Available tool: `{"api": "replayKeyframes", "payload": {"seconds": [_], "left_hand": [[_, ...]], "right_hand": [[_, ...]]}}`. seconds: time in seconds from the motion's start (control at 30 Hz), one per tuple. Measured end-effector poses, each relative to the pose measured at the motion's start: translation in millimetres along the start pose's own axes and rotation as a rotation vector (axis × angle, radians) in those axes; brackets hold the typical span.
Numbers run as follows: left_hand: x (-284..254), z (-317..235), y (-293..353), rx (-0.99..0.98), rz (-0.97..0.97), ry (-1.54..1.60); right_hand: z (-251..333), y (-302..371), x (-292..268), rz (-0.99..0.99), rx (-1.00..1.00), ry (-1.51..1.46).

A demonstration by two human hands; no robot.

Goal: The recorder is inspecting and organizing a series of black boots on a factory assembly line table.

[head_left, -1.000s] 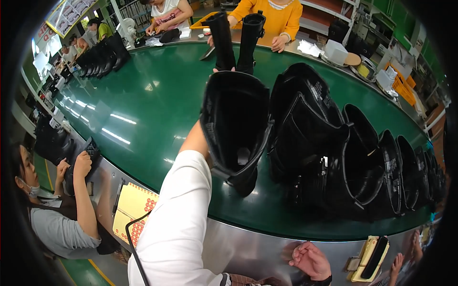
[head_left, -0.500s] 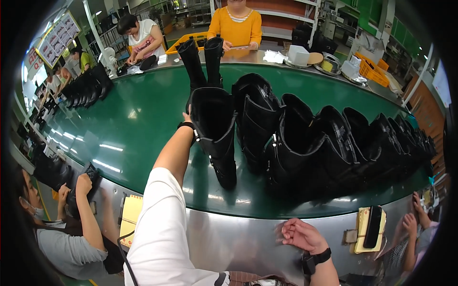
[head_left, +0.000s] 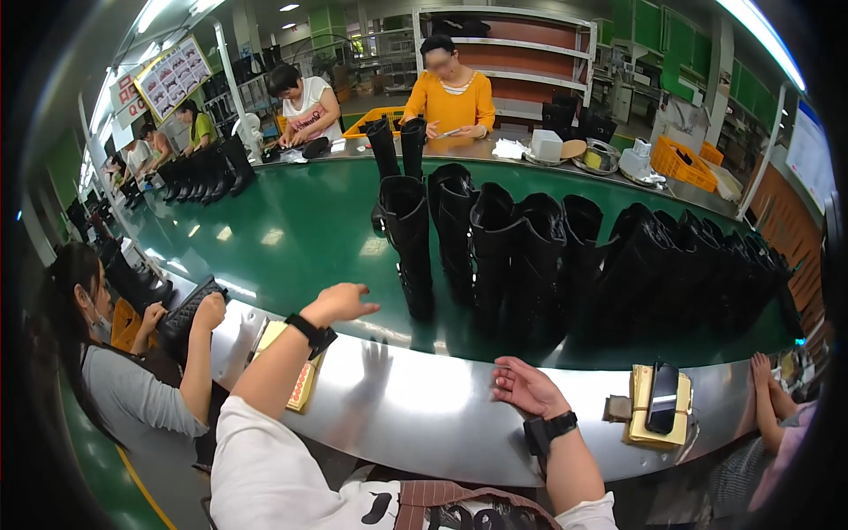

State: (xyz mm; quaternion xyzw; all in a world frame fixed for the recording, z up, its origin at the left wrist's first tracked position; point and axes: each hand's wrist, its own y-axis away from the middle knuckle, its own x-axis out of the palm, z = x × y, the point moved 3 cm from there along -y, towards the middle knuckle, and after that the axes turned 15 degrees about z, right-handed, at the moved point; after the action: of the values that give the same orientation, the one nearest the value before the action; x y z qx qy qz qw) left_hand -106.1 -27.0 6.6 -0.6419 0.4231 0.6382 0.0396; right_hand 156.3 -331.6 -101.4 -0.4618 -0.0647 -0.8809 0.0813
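Observation:
My left hand (head_left: 343, 302) hovers over the near edge of the green surface (head_left: 300, 256), fingers stretched out and nothing in them. To its right, and apart from it, a tall black boot (head_left: 409, 247) stands upright with buckles down its side. Beside that boot, more tall black boots (head_left: 541, 265) run in a row toward the right, their tops open. My right hand (head_left: 528, 387) is held above the metal ledge (head_left: 415, 375), palm partly turned up. Its fingers are loosely bent and hold nothing.
On the ledge, a phone (head_left: 662, 397) lies on yellow cards (head_left: 638, 415) at right; another yellow stack (head_left: 305, 380) is under my left forearm. At left a co-worker (head_left: 132, 380) handles a black boot (head_left: 185, 320). Across the table stands a person in orange (head_left: 452, 102).
My left hand has let go of the nearest boot and drawn back toward me. The view has tilted up, showing more of the room. My right hand stays over the ledge.

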Motion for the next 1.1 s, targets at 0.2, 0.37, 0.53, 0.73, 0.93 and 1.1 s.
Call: {"api": "replayKeyframes", "payload": {"seconds": [0.2, 0.37, 0.53, 0.73, 0.93, 1.1], "left_hand": [[158, -69, 112, 0.189, 0.057, 0.013], [212, -110, 139, 0.089, -0.289, -0.129], [217, -112, 137, 0.035, -0.339, -0.148], [217, -114, 142, 0.019, -0.366, -0.089], [215, -115, 143, 0.023, -0.394, -0.080], [218, -109, 138, 0.021, -0.427, -0.076]], "right_hand": [[-5, 0, 0, -0.063, -0.017, 0.157], [-11, 0, 1, -0.103, -0.085, 0.210], [-10, 3, 5, -0.127, -0.128, 0.244], [-7, 4, 20, -0.092, -0.248, 0.185], [-12, 4, 21, -0.126, -0.194, 0.211], [-14, -2, 18, -0.058, -0.205, 0.209]]}}
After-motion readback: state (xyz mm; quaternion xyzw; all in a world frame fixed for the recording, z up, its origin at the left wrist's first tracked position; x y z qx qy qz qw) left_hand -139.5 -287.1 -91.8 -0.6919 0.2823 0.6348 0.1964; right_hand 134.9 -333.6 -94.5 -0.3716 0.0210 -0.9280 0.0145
